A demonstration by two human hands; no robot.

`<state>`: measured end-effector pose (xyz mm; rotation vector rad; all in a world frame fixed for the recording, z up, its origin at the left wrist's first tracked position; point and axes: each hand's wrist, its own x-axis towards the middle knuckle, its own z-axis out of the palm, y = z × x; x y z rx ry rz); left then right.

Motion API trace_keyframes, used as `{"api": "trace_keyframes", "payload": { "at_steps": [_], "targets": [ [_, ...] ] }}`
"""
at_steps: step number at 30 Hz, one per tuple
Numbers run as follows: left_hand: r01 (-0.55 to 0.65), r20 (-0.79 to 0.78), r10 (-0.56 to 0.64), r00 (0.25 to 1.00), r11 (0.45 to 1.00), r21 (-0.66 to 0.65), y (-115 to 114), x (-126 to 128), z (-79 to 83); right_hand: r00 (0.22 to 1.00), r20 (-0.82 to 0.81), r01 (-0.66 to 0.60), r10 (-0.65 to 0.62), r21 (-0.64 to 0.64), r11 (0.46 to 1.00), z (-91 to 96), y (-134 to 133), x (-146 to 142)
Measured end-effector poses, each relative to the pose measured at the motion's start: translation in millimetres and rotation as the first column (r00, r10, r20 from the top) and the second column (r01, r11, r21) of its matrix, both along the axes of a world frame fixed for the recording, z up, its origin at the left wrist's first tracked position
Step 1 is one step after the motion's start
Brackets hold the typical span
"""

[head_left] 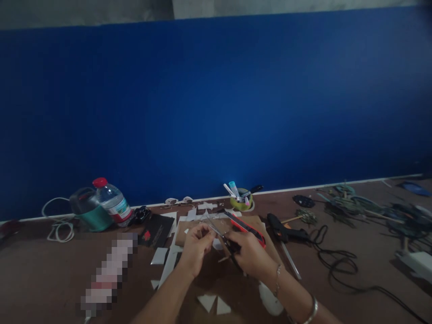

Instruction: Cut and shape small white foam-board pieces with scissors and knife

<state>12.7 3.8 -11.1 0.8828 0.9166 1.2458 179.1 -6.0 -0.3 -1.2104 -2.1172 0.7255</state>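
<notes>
My right hand (248,252) is closed around the dark handles of a pair of scissors (218,231), whose thin blades point up and to the left. The fingertips of my left hand (197,245) are pinched together right beside the blades. What they hold, if anything, is too small and blurred to make out. Both hands are above a brown cardboard sheet (266,234). Just beyond my right hand lies a red and black utility knife (259,236). White triangular scraps (206,302) are on the board near me.
Left stand a red-capped bottle (116,204), a teal container (97,219) and a black card (158,229). A green tape roll (240,203) holds pens at the back. On the right are a black glue gun (286,229), its cord (337,265) and tangled greenery (361,209). A blue wall (216,112) rises behind.
</notes>
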Motion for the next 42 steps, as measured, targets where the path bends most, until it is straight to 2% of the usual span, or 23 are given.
{"api": "trace_keyframes", "payload": {
  "at_steps": [7,16,20,22,24,27,29,31,33,36,39,42],
  "targets": [
    [-0.001,0.004,0.001,1.000,1.000,-0.003,-1,1,1.3,1.000,-0.015,0.008,-0.008,0.005,1.000,-3.3,-2,-2],
    [-0.003,0.022,0.004,1.000,1.000,-0.030,-1,0,1.6,0.998,0.041,0.054,-0.054,0.015,0.998,-10.2,-2,-2],
    [0.001,0.050,0.001,0.999,0.999,-0.045,-1,1,2.5,0.998,-0.012,0.063,-0.063,-0.005,0.998,-13.2,0,-4],
    [-0.020,0.054,0.023,0.998,0.998,-0.055,-1,2,3.7,0.991,-0.107,0.076,-0.080,-0.043,0.996,-14.3,1,-5],
    [-0.072,0.050,0.075,0.996,0.995,-0.063,0,2,4.8,0.955,-0.270,0.084,-0.120,-0.142,0.986,-13.1,3,-6],
    [-0.177,0.045,0.180,0.983,0.982,-0.065,2,3,4.7,0.830,-0.508,0.030,-0.229,-0.369,0.929,-6.5,4,-6],
    [-0.221,0.044,0.223,0.974,0.974,-0.054,3,3,3.7,0.770,-0.579,-0.040,-0.268,-0.463,0.885,-1.3,4,-5],
    [-0.232,0.039,0.233,0.972,0.972,-0.040,3,3,2.9,0.755,-0.592,-0.079,-0.281,-0.509,0.857,1.7,4,-5],
    [-0.227,0.042,0.228,0.973,0.974,-0.029,2,4,2.9,0.760,-0.574,-0.067,-0.306,-0.537,0.841,1.1,4,-7],
    [-0.195,0.059,0.197,0.979,0.980,-0.039,1,6,3.5,0.761,-0.557,-0.027,-0.333,-0.539,0.842,-3.9,5,-10],
    [-0.086,0.039,0.088,0.995,0.994,-0.067,-1,8,3.0,0.750,-0.566,-0.017,-0.342,-0.533,0.846,-7.7,6,-11],
    [-0.005,-0.052,0.000,0.999,0.996,-0.089,-3,9,1.4,0.756,-0.549,-0.015,-0.357,-0.560,0.828,-7.3,6,-10]
  ]
}}
